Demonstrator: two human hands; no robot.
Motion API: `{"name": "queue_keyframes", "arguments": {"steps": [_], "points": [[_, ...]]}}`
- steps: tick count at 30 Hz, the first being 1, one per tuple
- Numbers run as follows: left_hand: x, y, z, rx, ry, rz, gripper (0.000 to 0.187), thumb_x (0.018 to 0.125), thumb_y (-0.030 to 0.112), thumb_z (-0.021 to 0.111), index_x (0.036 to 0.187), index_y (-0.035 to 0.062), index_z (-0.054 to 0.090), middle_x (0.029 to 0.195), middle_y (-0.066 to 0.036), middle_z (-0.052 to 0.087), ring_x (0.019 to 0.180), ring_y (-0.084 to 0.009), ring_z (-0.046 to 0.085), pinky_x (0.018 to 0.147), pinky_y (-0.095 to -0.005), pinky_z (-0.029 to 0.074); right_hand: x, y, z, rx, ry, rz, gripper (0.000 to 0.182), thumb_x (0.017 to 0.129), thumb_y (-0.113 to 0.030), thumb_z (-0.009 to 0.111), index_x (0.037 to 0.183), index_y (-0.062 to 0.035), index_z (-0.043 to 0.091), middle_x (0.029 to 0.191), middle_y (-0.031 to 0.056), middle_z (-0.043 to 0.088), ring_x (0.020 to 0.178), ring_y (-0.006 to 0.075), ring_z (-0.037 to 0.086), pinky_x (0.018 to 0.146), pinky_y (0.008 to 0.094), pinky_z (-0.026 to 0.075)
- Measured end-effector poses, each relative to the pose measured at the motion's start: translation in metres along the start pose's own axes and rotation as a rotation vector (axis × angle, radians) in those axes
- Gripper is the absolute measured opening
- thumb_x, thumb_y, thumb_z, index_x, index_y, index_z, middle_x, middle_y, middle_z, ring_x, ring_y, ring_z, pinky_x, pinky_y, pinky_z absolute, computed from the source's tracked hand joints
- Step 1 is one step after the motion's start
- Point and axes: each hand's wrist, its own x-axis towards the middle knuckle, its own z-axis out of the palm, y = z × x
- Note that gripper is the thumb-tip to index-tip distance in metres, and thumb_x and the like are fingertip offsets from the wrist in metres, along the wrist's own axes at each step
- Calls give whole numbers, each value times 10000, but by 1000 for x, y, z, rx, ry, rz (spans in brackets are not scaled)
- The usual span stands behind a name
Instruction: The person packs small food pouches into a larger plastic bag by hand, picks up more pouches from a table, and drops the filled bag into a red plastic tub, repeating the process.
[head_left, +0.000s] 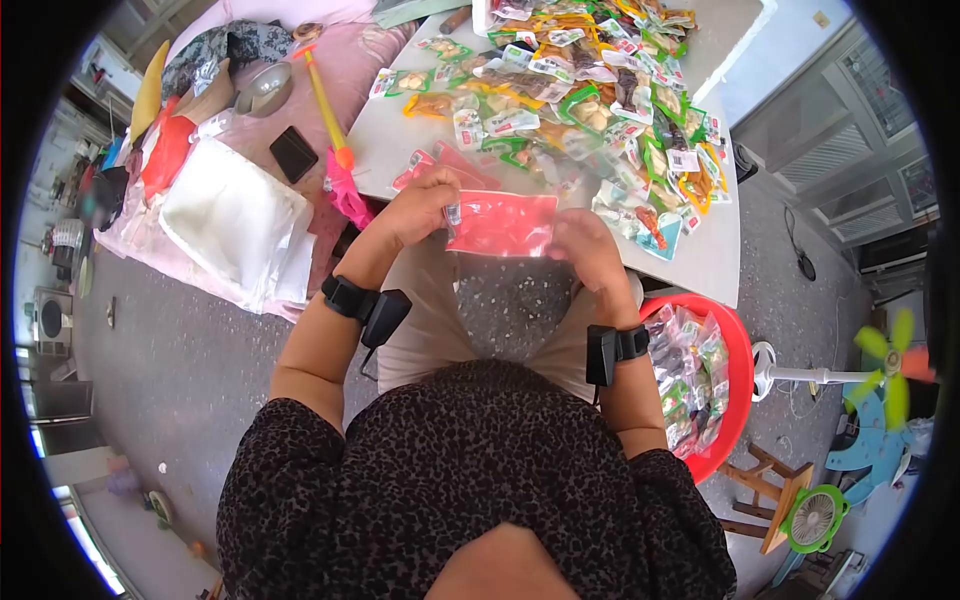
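Observation:
Stretched between my two hands is a flat red plastic bag, partly see-through, held above my lap at the table's near edge. My left hand pinches its left end. The right end is gripped by my right hand, whose fingers are slightly blurred. Just behind the bag, more red plastic bags lie on the white table. Beyond my right hand is a clear and blue packet, at the near edge of a large heap of sealed food packets.
A red tub full of packets stands by my right arm. To the left, a pink-covered table bears a white foam box, a dark phone, a metal bowl and a yellow stick. Fans and a wooden stool are at right.

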Motion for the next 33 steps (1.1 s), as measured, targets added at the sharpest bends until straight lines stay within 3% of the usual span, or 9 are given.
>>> {"name": "queue_keyframes", "arguments": {"steps": [2,5,6,9,12,15,18,27,33], "points": [[-5,-6,5,-42,-26,-40,29,737,44,460,730,70,451,684,-11,453,597,-113,478,531,-259,420,0,13,-16,44,-103,147,238,786,-58,478,1021,-27,461,891,37,540,771,134,535,683,274,454],[0,-29,-2,29,-45,-106,34,749,55,456,775,74,445,743,-15,472,673,-125,494,594,-295,433,-19,17,-1,306,-127,107,232,784,-76,492,1009,-21,475,921,56,548,802,149,544,717,286,451],[2,-34,-2,77,-50,-129,47,755,58,453,797,76,441,771,-15,480,712,-131,503,626,-313,441,-20,27,-4,256,-121,56,271,792,-96,459,1039,17,461,998,102,522,914,186,514,797,304,421],[7,-45,7,347,199,32,124,741,116,500,845,58,464,787,-45,491,718,-149,502,635,-306,437,-22,40,-11,362,4,-4,243,804,-74,427,1029,10,465,999,100,520,919,194,513,791,324,427],[6,-43,15,1251,441,548,255,694,192,564,881,39,482,832,-101,493,732,-194,508,640,-308,438,-26,38,-22,430,158,-83,231,814,-54,393,1028,-3,465,1010,111,512,916,215,515,776,360,436],[6,-54,32,1577,410,809,281,668,252,559,854,47,512,791,-146,507,754,-295,497,646,-392,419,-25,34,-26,520,272,-162,195,828,-62,379,981,-13,490,942,107,542,839,210,550,728,365,465],[9,-67,37,1793,343,488,285,655,252,571,815,28,498,843,-130,497,747,-285,515,639,-354,438,-23,34,-26,527,307,-160,193,835,-69,364,998,-22,457,973,113,524,844,225,548,726,382,467],[20,-64,29,1556,371,470,153,716,146,433,796,21,469,775,-159,499,704,-322,503,623,-405,418,-10,44,-13,534,202,-124,197,839,-64,352,1010,-11,434,989,123,512,879,233,533,757,391,451],[13,-59,39,1550,404,528,97,725,138,443,757,48,460,727,-144,501,665,-330,501,560,-419,412,14,38,7,578,134,-117,210,835,-40,328,1010,8,434,1021,141,492,914,248,515,779,401,438]]}}
